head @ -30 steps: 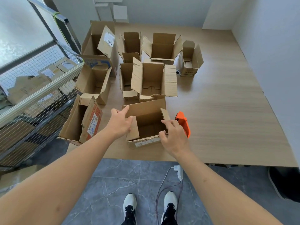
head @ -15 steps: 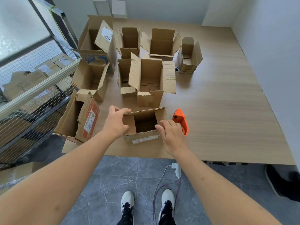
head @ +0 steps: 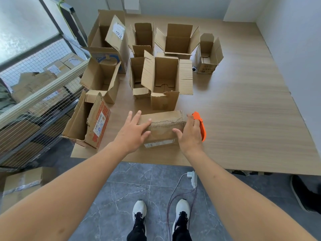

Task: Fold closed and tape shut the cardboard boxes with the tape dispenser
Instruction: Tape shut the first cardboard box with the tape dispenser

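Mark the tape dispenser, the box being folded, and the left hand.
tape dispenser (head: 202, 126), head view, orange body right of the hand.
folded box (head: 163, 122), head view, top flaps.
left hand (head: 132, 132), head view, back of hand.

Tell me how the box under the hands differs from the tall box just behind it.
The near box has its top flaps folded shut; the tall box stands with its flaps spread open. The near box is low and lies sideways across the table; the tall box is higher and upright. The left hand and right hand press the near box; nothing touches the tall box. Both are plain brown cardboard, untaped.
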`<state>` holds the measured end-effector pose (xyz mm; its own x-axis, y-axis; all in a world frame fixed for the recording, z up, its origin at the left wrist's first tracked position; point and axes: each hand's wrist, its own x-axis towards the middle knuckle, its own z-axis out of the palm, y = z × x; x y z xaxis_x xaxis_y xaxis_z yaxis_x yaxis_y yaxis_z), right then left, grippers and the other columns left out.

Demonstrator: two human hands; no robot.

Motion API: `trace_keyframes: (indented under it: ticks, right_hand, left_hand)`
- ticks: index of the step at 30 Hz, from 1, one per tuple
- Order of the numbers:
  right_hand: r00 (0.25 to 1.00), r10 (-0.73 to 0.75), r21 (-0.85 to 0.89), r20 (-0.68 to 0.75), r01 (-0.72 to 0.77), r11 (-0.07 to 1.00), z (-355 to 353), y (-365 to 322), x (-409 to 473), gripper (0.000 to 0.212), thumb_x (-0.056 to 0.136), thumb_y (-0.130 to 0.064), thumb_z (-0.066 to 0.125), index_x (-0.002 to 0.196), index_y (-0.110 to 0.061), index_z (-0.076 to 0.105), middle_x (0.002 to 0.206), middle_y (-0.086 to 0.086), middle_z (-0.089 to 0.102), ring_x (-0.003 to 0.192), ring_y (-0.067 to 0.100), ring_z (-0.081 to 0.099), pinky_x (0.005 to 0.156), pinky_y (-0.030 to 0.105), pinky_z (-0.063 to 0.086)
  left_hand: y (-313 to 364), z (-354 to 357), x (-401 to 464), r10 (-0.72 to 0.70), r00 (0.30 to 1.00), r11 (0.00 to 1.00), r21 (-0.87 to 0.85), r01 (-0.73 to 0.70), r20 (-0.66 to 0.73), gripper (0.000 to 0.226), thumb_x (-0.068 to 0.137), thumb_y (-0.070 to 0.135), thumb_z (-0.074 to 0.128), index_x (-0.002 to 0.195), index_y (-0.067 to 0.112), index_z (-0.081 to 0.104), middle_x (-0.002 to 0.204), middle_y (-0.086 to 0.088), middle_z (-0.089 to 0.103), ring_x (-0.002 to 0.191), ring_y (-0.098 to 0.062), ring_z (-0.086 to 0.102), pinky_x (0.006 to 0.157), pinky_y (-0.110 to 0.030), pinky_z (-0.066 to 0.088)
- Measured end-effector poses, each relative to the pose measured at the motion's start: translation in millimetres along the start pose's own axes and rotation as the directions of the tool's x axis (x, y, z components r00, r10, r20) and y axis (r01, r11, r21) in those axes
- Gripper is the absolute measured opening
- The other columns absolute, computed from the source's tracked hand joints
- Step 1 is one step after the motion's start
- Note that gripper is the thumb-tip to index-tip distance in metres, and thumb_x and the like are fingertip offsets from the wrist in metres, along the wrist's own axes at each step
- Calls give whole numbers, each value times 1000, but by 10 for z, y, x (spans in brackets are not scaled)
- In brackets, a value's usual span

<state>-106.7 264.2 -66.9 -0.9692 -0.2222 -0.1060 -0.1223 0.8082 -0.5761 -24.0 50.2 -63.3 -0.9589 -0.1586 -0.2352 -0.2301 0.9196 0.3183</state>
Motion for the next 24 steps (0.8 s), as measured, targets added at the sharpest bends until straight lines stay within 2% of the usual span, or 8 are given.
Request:
trace_keyframes:
  ticks: [2,6,11,13,16,18,20,24]
  right_hand:
    - [1000,13,32,-1,-13,999,1,4,3,73,94,-33,72,153,-24,31,136,13,40,119,31,50,101,45,49]
    - [1000,-17,-63,24,18,998,8,17,4,53,99,-35,64,150,-28,48,135,12,38,122,31,48,101,46,49]
    - [1000,-30,-163,0,29,986,21,46,18,48,98,-40,65,144,-31,55,143,10,35,124,32,38,102,41,43]
    - [1000,-11,-169,3,12,986,13,54,55,49,95,-43,68,142,-33,56,141,9,35,122,31,36,100,40,43]
    - [998,-12,-98,59,18,995,-5,104,124,50,98,-43,63,146,-31,51,136,11,42,118,32,44,99,43,45]
    - [999,-28,18,21,27,999,-27,185,148,45,105,-35,52,148,-24,48,136,14,49,120,34,48,102,44,44]
    - [999,34,120,-41,-29,992,-59,312,164,40,107,-26,44,146,-16,47,134,13,54,121,33,51,101,44,44]
    - [983,182,8,-35,-182,983,-96,601,222,44,100,-21,50,143,-18,47,130,10,49,118,33,50,94,44,48]
  left_hand:
    - [76,44,34,55,998,994,91,-53,-25,51,107,36,44,157,37,34,169,-6,14,155,-37,6,125,-54,10]
    - [190,63,108,78,997,997,3,-78,-25,50,107,20,45,155,35,40,168,-11,19,153,-41,13,124,-54,18]
    - [314,116,154,157,987,972,180,-148,-34,76,96,4,55,154,48,32,169,-4,16,154,-35,14,125,-57,4]
    - [382,145,196,171,985,979,120,-167,-23,73,95,0,56,153,42,40,168,-5,18,154,-35,15,125,-55,8]
    - [447,166,281,125,991,992,-18,-126,-47,60,97,-1,56,146,33,54,167,-6,26,154,-38,18,125,-56,9]
    - [471,182,341,108,990,990,-85,-116,-91,49,99,4,56,140,31,61,163,-7,34,152,-39,22,125,-59,9]
    - [492,200,395,96,984,983,-143,-117,-147,38,100,9,58,131,26,69,158,-9,43,149,-43,28,124,-62,10]
    - [588,239,449,48,973,979,-182,-91,-225,31,93,1,63,118,15,75,142,-13,58,139,-45,41,120,-67,10]
